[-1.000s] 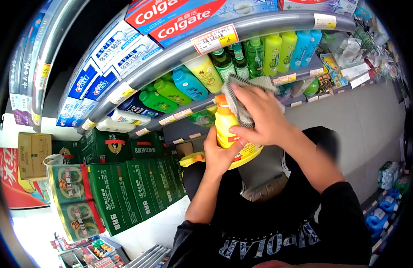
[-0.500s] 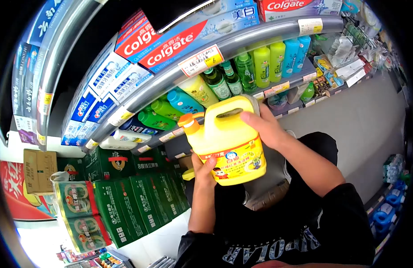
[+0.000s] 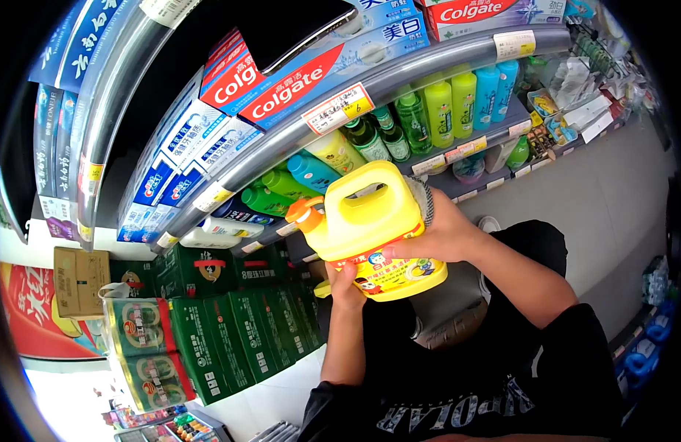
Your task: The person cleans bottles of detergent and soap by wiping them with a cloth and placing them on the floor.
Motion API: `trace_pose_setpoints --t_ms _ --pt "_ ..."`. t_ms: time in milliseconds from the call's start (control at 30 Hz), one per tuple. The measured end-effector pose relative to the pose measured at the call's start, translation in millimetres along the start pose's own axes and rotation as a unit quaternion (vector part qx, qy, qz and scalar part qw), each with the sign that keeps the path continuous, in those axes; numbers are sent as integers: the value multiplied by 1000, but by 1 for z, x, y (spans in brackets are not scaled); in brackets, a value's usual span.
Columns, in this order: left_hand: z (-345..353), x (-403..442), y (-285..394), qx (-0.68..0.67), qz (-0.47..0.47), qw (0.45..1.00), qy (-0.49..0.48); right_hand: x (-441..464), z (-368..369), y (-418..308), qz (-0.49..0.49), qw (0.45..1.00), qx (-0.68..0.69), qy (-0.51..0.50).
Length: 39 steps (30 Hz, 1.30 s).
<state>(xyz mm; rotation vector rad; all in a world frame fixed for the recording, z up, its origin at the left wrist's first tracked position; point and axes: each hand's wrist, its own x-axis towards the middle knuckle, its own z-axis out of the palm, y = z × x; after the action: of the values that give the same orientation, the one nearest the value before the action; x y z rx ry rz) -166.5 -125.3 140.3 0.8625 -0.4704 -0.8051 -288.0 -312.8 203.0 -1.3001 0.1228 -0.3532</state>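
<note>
A yellow jug of dish soap with an orange cap and a moulded handle leans in front of me, its printed label facing up. My left hand is closed around its lower left corner, thumb on the front. From the right side my right hand grips the jug, with the thumb lying across the label. A grey textured cloth shows between the right palm and the jug's side. The fingers behind the jug are hidden.
Behind the jug, a low shelf carries shampoo bottles and green bottles. Colgate boxes fill the shelf above, edged by a curved price rail. Green cartons and a brown box stack at left. My knees are close below.
My right hand has slid down from beside the handle, and its thumb now lies over the label. My left hand keeps its hold at the lower corner. The view has shifted slightly.
</note>
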Motion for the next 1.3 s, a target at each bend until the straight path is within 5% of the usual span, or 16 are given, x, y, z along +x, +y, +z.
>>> trace_pose_setpoints --t_ms 67,133,267,333,433,500,567,600,800,900,1033,1100,1233,1300 --pt "4 -2 -2 16 15 1000 11 -2 1 -6 -17 1000 3 7" --pt "12 2 -1 103 131 985 49 -4 2 -8 -36 999 -10 15" --pt "24 3 20 335 306 882 125 -4 2 -4 -66 992 -103 9" --pt "29 -1 47 501 372 770 134 -4 3 11 -107 981 -158 31" --pt "73 -1 95 768 256 585 55 -10 6 10 -101 950 -295 -15" --pt "80 6 109 766 231 599 -41 -12 10 10 -133 944 -300 -45" --pt "77 8 112 710 140 685 -83 -16 15 9 -150 934 -319 -63" --pt "83 9 112 718 204 657 -106 -19 17 4 -152 927 -337 -67" --pt "115 -8 140 727 218 638 -133 -22 23 1 -334 890 -309 -29" --pt "121 -18 154 740 225 619 -137 -20 22 2 -329 909 -242 -82" --pt "107 -47 187 717 196 665 -71 -25 25 -2 -137 979 -135 -69" --pt "98 -69 210 712 202 671 -42 -23 29 9 -6 999 32 -4" --pt "95 -119 244 727 174 662 51 -13 5 4 72 982 57 165" --pt "86 -141 255 781 120 609 59 -14 1 -4 9 978 141 152"
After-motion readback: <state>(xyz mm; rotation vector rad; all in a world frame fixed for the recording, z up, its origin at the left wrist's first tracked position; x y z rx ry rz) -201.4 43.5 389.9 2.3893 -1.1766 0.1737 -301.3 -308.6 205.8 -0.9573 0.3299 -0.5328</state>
